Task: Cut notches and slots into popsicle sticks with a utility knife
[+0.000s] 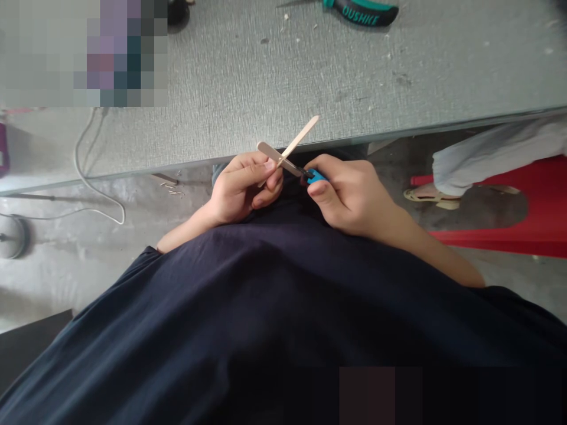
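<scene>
Two pale wooden craft sticks cross in an X just off the table's near edge: one stick (305,133) points up and right, the other stick (267,150) slants down to the right. My left hand (239,186) pinches them near the crossing between thumb and fingers. In my right hand (357,192), closed in a grip, is a small pair of blue-handled pliers (317,176), mostly covered by the fingers. Their dark tip is at the lower end of the slanting stick; whether the jaws bite it I cannot tell.
On the grey textured table (230,88) lies a green-and-black tool handle (365,13), with small scraps around. A white cable (121,206) droops over the edge at left. Wood bits (172,190) lie on the floor. At right are a red stool (544,206) and another person's leg (482,153).
</scene>
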Demonstrator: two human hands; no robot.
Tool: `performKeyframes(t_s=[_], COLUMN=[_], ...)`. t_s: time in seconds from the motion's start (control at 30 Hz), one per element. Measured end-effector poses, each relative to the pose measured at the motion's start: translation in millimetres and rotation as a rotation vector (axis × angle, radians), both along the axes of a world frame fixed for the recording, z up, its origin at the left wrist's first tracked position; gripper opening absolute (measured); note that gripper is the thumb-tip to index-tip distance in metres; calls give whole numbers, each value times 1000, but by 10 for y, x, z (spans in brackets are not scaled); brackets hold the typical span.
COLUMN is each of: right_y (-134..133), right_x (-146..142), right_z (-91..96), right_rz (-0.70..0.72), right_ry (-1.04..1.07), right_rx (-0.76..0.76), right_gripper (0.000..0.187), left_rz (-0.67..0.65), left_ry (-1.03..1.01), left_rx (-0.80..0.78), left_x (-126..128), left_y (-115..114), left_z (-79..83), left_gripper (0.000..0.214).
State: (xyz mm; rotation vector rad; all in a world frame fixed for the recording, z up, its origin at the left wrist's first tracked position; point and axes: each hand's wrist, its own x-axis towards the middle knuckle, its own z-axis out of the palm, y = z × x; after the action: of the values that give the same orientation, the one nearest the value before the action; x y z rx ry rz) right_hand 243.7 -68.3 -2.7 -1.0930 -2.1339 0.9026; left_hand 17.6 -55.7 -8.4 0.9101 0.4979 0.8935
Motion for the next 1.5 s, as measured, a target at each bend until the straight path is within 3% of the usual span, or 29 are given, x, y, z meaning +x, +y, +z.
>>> performKeyframes(t_s=[0.17, 0.47, 0.87, 1.13, 1.23, 1.37, 1.5], right_y=[-1, 6, -6, 27, 27, -11, -63], right_x=[-8, 1, 8, -17, 0, 46, 19], right_z=[15, 39, -52, -19, -28, -74, 10], right_rz=[-1, 13, 11, -37, -73, -204, -248], right_ry=[14, -48, -113, -67, -17, 96, 167], right_rx=[-36, -33, 110, 106, 91, 201, 209], right_gripper=[56, 63, 65, 65, 61, 44, 36], left_rz=[-1, -21, -108, -43, -30, 45, -6], left_ry=[-43, 79, 83, 18, -23, -53, -42], left_rx=[-3, -31, -70, -78, -67, -26, 18], left_x=[6, -31, -48, -4, 17, -1, 0], left_y=[2, 12, 5, 7, 7, -3, -25], left_z=[0, 17, 117, 59, 87, 160, 164], left_gripper=[46, 62, 60, 57, 58, 63, 56])
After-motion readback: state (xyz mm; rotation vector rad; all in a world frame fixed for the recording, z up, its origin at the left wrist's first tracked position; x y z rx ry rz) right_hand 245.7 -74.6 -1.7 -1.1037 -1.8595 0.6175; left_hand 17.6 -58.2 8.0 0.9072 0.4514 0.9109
